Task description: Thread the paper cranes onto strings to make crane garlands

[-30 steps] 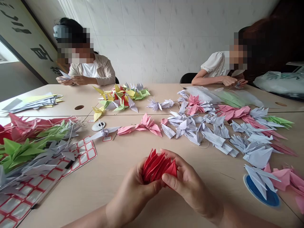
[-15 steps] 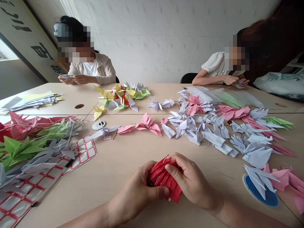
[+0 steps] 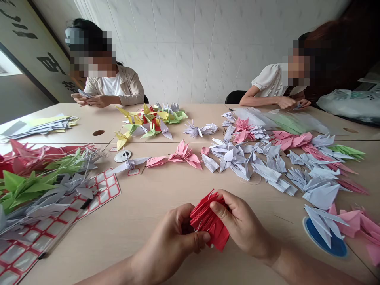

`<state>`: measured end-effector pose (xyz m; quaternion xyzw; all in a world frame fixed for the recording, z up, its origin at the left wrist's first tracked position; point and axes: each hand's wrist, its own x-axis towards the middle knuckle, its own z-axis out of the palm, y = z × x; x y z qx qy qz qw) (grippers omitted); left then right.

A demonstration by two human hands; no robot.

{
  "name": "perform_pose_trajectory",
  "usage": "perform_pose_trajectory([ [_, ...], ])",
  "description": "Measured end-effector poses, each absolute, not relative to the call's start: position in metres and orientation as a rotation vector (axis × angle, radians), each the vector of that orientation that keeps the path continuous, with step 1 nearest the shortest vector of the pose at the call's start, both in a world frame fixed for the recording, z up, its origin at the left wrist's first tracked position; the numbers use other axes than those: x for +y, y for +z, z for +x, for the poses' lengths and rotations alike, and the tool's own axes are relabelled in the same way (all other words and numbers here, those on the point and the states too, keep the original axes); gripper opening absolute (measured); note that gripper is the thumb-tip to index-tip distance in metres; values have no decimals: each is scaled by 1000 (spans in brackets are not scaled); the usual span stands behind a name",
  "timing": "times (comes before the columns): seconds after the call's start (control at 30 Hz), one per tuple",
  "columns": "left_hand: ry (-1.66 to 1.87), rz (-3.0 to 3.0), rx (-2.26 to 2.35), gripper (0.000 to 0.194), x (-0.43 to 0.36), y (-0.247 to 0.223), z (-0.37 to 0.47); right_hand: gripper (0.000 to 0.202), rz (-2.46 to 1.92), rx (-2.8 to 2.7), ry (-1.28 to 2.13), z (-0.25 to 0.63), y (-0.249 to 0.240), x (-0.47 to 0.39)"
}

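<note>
A bundle of folded red paper [image 3: 212,223], with thin white string along its folds, is held above the near part of the table. My left hand [image 3: 181,239] grips its left and lower side, the thumb at its lower edge. From the right, my right hand [image 3: 242,223] pinches the upper right part, thumb on the front and fingers behind. Beyond the hands lie pink folded paper [image 3: 182,156] and a heap of white folded paper cranes [image 3: 233,158]. To the right, a white crane [image 3: 323,223] rests over a round blue spool [image 3: 334,241].
Pink, green and grey cranes [image 3: 26,186] cover a red-framed label sheet [image 3: 103,188] at left. Yellow and green cranes [image 3: 163,116] lie farther back. Two people sit across the table [image 3: 142,202], handling paper. A clear bag [image 3: 350,105] is at far right.
My left hand has loosened a little and shifted on the bundle, showing more of its left side. The bundle has tilted slightly. The person at left has moved the paper they hold.
</note>
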<state>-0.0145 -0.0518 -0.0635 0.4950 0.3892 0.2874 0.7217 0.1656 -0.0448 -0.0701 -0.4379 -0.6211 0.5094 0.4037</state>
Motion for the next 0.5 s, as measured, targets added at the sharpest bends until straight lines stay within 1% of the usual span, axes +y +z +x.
perform_pose_trajectory([
  [0.1, 626, 1110, 856, 27, -55, -62, -16, 28, -1017, -1466, 1479, 166, -66, -47],
  [0.23, 626, 1092, 811, 26, -54, -59, -16, 28, -962, -1314, 1597, 165, -66, -45],
  [0.3, 642, 1123, 770, 29, -51, -58, -16, 27, -946, -1148, 1688, 164, -69, -41],
  [0.4, 659, 1225, 771, 38, -47, -55, -19, 30, -882, -892, 1920, 164, -71, -36],
  [0.5, 671, 1214, 813, 42, -46, -53, -22, 33, -836, -835, 2055, 167, -69, -33],
])
